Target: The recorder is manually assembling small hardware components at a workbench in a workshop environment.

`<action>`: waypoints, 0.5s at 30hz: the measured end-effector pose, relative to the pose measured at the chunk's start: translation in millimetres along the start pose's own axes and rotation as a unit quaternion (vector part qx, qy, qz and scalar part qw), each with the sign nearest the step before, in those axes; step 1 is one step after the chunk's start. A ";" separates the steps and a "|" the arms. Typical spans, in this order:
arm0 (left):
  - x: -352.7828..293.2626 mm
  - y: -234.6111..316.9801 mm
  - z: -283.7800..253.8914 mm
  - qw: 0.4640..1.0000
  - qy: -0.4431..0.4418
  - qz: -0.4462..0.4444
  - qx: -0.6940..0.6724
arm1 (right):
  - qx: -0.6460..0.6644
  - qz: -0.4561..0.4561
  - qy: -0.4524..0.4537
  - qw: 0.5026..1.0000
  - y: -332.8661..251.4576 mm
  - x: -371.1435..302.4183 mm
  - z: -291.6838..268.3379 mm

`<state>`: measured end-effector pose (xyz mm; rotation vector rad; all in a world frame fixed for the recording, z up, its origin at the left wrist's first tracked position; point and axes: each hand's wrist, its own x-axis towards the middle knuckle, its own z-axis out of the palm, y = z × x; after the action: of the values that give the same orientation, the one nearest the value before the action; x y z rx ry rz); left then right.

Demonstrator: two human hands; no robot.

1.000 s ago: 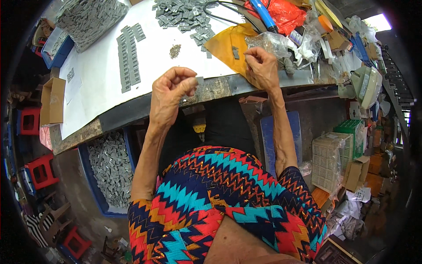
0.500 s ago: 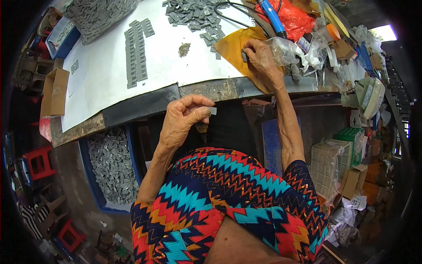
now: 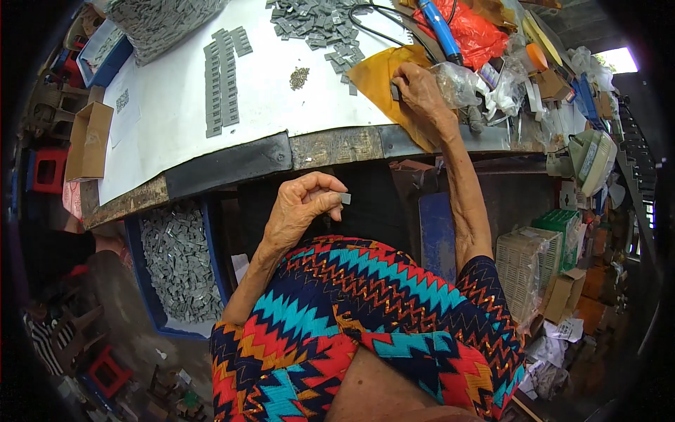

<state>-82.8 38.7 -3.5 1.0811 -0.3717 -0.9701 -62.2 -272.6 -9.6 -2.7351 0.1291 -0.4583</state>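
Just off the table's front edge, my left hand (image 3: 304, 208) pinches a small light-grey flat piece (image 3: 345, 198) between thumb and fingers. My right hand (image 3: 420, 91) rests on an orange-brown sheet (image 3: 375, 73) near the table's right side. Its fingers are closed on a small dark-grey piece (image 3: 395, 91), mostly covered by the fingertips. Between the hands' far side lies a heap of grey pieces (image 3: 315, 20), and a small pile of tiny brass-coloured parts (image 3: 299, 78). Further left, grey pieces stand in neat rows (image 3: 222, 84).
Beyond the right hand are a blue cylindrical tool (image 3: 440, 32) with a black cable, a red plastic bag (image 3: 474, 32) and clear bags. A blue bin (image 3: 159, 327) of grey pieces sits below the table at left. A cardboard box (image 3: 89, 141) stands at the table's left end.
My left hand has moved slightly down and right, still pinching the light-grey piece. My right hand stays on the orange-brown sheet. A person's leg has come into view at the left.
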 end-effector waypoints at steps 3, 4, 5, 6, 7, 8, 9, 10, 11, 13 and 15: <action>-2.1 -0.5 0.7 1.000 0.003 -0.008 0.006 | -0.036 -0.021 0.009 0.999 -0.5 -0.1 2.1; -2.8 -0.1 1.0 1.000 0.000 -0.012 0.011 | -0.048 -0.033 0.012 0.998 -0.6 -0.1 3.6; -2.7 0.6 1.0 1.000 -0.003 -0.016 0.016 | -0.048 -0.033 0.011 0.998 0.8 0.4 5.8; -2.0 2.1 2.2 1.000 -0.005 -0.017 0.015 | -0.052 -0.039 0.012 0.998 2.3 0.2 5.4; -1.1 3.7 3.2 1.000 -0.009 -0.019 -0.002 | -0.055 -0.045 0.014 0.997 4.0 0.0 4.4; -0.2 5.5 4.0 1.000 -0.013 -0.022 -0.018 | -0.057 -0.043 0.014 0.997 6.1 -0.3 2.5; 0.9 4.9 2.0 0.999 -0.011 -0.024 -0.021 | -0.048 -0.044 0.014 0.998 5.9 0.1 3.8; 2.6 4.6 -0.3 1.000 -0.015 -0.020 -0.013 | -0.039 -0.045 0.015 0.998 5.5 0.5 5.2; 3.5 4.1 -2.4 1.000 -0.020 -0.016 -0.006 | -0.038 -0.045 0.011 0.998 5.0 0.9 7.0; 2.0 6.2 -1.8 1.000 -0.019 -0.015 0.004 | -0.075 -0.056 -0.011 0.996 3.7 -0.1 3.9; 0.8 6.7 -1.5 1.000 -0.018 -0.013 0.015 | -0.085 -0.061 -0.018 0.994 7.5 2.2 1.7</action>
<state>-78.2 39.8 1.4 1.1001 -0.4036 -1.0115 -59.8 -279.4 -13.3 -2.9276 -0.0086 -0.4493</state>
